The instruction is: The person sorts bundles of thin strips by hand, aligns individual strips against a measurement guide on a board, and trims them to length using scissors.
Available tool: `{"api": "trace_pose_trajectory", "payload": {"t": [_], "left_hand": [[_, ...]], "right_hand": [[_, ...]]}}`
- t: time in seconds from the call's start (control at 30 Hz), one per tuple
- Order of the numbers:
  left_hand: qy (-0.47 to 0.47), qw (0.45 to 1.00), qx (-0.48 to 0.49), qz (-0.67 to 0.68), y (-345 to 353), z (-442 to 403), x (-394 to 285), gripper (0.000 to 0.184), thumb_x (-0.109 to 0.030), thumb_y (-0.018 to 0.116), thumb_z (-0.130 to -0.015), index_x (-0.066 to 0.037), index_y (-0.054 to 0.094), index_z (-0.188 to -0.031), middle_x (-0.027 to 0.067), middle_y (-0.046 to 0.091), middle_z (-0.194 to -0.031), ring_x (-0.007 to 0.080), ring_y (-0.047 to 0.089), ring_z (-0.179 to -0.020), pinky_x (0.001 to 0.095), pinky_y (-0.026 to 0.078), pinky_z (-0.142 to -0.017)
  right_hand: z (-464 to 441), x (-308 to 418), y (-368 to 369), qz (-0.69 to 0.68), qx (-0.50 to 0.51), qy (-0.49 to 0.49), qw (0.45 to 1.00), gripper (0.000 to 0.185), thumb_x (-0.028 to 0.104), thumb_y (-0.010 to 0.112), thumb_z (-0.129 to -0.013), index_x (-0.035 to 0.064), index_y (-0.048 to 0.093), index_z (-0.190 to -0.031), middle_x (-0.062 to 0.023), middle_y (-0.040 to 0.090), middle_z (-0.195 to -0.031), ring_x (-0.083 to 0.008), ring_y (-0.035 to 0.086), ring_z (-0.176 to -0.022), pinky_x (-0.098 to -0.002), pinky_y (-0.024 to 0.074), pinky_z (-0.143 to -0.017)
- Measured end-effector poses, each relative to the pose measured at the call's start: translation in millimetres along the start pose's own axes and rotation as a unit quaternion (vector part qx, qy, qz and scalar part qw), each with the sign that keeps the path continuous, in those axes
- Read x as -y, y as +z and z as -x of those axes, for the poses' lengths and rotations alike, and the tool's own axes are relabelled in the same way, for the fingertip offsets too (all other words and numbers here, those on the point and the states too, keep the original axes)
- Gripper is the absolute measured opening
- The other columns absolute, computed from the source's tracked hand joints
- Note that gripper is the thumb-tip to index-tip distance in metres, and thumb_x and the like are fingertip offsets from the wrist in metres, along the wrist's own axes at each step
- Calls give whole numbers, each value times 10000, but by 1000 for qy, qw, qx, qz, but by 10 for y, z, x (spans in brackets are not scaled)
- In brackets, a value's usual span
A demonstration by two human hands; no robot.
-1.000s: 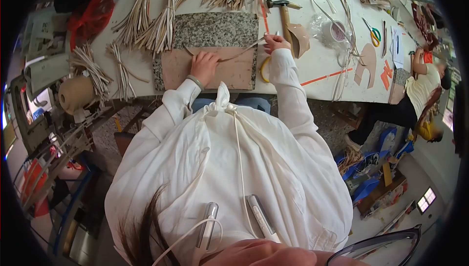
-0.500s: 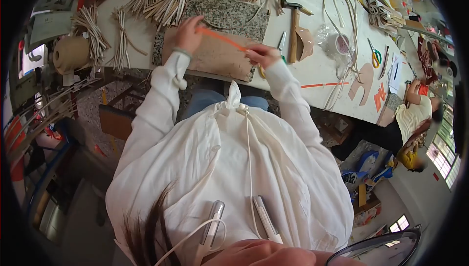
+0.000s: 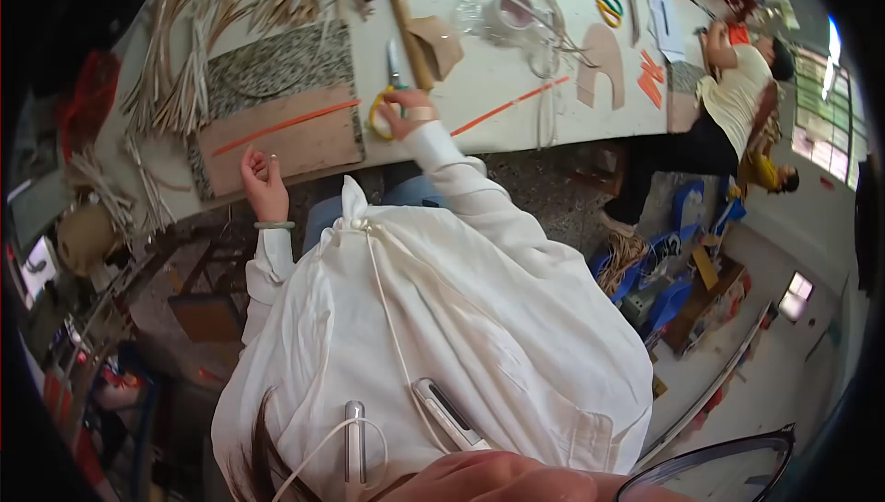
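An orange strip (image 3: pixel 288 126) lies across the pinkish board (image 3: pixel 277 159), which rests on a speckled stone slab (image 3: pixel 277 64). Near the front edge of that board is my left hand (image 3: pixel 265 184), fingers apart and curled a little, holding nothing. My right hand (image 3: pixel 406 115) has its fingers at the yellow and green handles of the scissors (image 3: pixel 394 64), whose blades point away from me. A thin curved strip lies on the bare part of the slab. Right of my right hand, a second orange strip (image 3: pixel 509 106) lies on the table.
Behind the scissors are a hammer (image 3: pixel 407 32) and a brown offcut (image 3: pixel 438 47). Bundles of pale strips (image 3: pixel 175 59) lie at the left. Tape in plastic (image 3: pixel 512 11), other scissors (image 3: pixel 604 6) and an arched piece (image 3: pixel 601 64) lie right. Another person (image 3: pixel 737 101) is at the far right.
The orange strip that was between my hands now lies on the board. My left hand has let go and drawn back toward me; my right hand has come to the scissors. The view has shifted right.
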State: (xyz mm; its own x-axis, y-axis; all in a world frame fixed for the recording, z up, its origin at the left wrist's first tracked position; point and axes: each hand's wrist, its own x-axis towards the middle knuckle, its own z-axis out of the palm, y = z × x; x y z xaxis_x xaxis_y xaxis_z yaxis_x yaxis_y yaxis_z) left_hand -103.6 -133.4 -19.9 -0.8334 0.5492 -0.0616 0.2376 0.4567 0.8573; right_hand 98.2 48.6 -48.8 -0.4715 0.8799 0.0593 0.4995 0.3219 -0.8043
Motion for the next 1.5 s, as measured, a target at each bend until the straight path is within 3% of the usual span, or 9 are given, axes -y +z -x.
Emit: {"api": "trace_pose_trajectory", "payload": {"t": [0.47, 0.57, 0.7, 0.93, 1.1, 1.2, 1.3, 1.4, 1.5], "left_hand": [[-59, 955, 258, 136, 601, 365, -1453, 262, -61, 540, -864, -13, 563, -1121, 84, 605, -1027, 126, 566, -864, 228, 464, -733], [157, 946, 177, 219, 128, 510, -2648, 285, -67, 455, -888, -68, 539, -1160, 29, 570, -1025, 133, 535, -813, 235, 440, -716], [545, 666, 78, 503, -410, 772, -3854, 377, -20, 444, -867, -130, 481, -1226, -45, 502, -1156, 111, 487, -864, 235, 418, -703], [639, 560, -20, 527, -300, 1072, -4152, 320, -74, 459, -892, -124, 480, -1207, -86, 463, -1246, 90, 437, -902, 249, 395, -700], [688, 688, -131, 193, -452, 1090, -4187, 298, -123, 487, -875, -163, 520, -1169, -24, 499, -993, 65, 415, -844, 228, 319, -693], [501, 592, 38, 630, -546, 1110, -4222, 141, -280, 553, -791, -142, 525, -787, -41, 541, -761, 70, 467, -721, 250, 340, -645], [547, 662, 99, 502, -309, 784, -4035, 58, -195, 619, -783, -209, 571, -754, -62, 588, -875, 50, 468, -759, 188, 346, -741], [375, 853, 207, 300, 300, 523, -3927, 320, -97, 404, -889, 6, 510, -1173, 167, 504, -1240, 225, 483, -1142, 302, 409, -895], [524, 795, 257, 167, 982, 644, -4028, 420, -172, 512, -895, 42, 444, -1249, 172, 501, -1249, 273, 516, -1099, 351, 391, -945]], "right_hand": [[-986, -2392, -2542, 292, -218, 155, 918, 188, 188, 603, -753, 71, 678, -879, -84, 649, -821, -293, 596, -741, -364, 486, -683], [-1160, -2586, -2592, 403, -232, 162, 871, 178, 204, 595, -767, 102, 684, -884, -85, 642, -845, -301, 590, -752, -372, 481, -692], [-1275, -2884, -2569, 451, -109, 207, 861, 193, 231, 578, -789, 135, 677, -924, -71, 661, -874, -273, 599, -818, -351, 486, -724], [-1409, -2795, -2902, 257, -54, 230, 937, 238, 288, 566, -815, 131, 671, -960, -60, 653, -863, -240, 606, -784, -342, 479, -668], [-1593, -2040, -3337, -14, -158, 139, 978, 269, 283, 598, -832, 67, 655, -982, -34, 628, -709, -135, 577, -609, -232, 435, -530], [-1438, -726, -3576, 1, -193, 0, 981, 225, 209, 601, -847, 44, 647, -994, -22, 602, -663, -89, 541, -567, -189, 403, -497], [-1125, 296, -3692, 63, -257, -228, 937, 162, 84, 631, -818, 44, 654, -974, 1, 604, -671, -77, 511, -559, -196, 400, -496], [-547, 1128, -3826, 41, -144, -278, 949, 173, 58, 694, -748, 60, 677, -921, 8, 609, -682, -67, 500, -560, -195, 382, -496], [-374, 1410, -3893, 193, -153, -390, 887, 176, 68, 721, -706, 71, 685, -879, 10, 610, -684, -66, 488, -548, -194, 370, -497]]}}
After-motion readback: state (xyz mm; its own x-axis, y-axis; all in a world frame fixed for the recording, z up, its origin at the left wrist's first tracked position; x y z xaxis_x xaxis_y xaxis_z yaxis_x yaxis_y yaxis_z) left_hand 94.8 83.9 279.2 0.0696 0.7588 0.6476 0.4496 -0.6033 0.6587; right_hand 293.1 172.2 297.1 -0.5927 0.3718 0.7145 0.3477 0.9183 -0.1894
